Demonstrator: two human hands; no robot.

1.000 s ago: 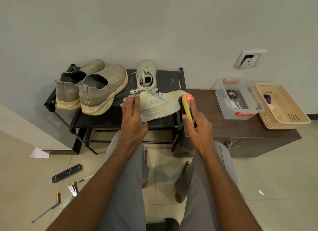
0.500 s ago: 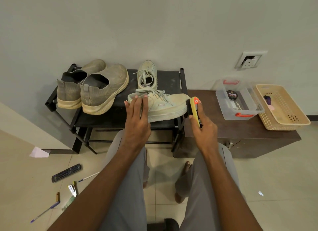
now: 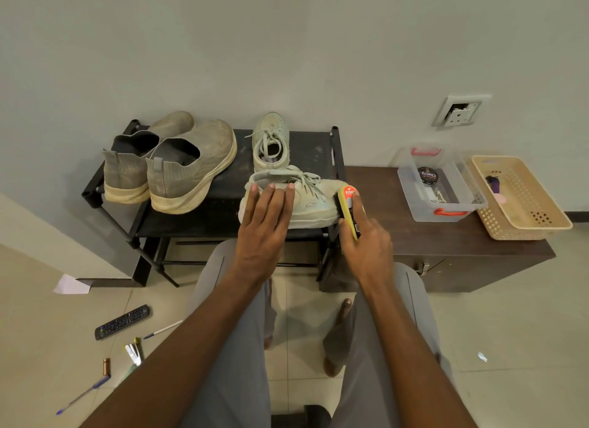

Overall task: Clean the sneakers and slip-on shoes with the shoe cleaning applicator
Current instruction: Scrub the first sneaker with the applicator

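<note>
A pale green lace-up sneaker (image 3: 314, 198) lies sideways at the front of the black shoe rack (image 3: 223, 217), toe to the right. My left hand (image 3: 266, 223) rests flat on its heel end, fingers together, pressing it down. My right hand (image 3: 366, 239) grips a yellow shoe cleaning applicator (image 3: 348, 209) with a red label, its head against the sneaker's toe. The second sneaker (image 3: 271, 140) stands behind, toe to the wall. Two grey slip-on shoes (image 3: 188, 166) sit on the rack's left half.
A dark wooden cabinet (image 3: 446, 245) to the right carries a clear box (image 3: 443, 185) with a polish tin and a beige basket (image 3: 522, 198). On the floor at left lie a remote (image 3: 122, 321), pens and a paper scrap. My knees are below.
The sneaker has been set flat on the rack and shifted right. My left hand flattened on its heel, and the applicator moved right with the toe.
</note>
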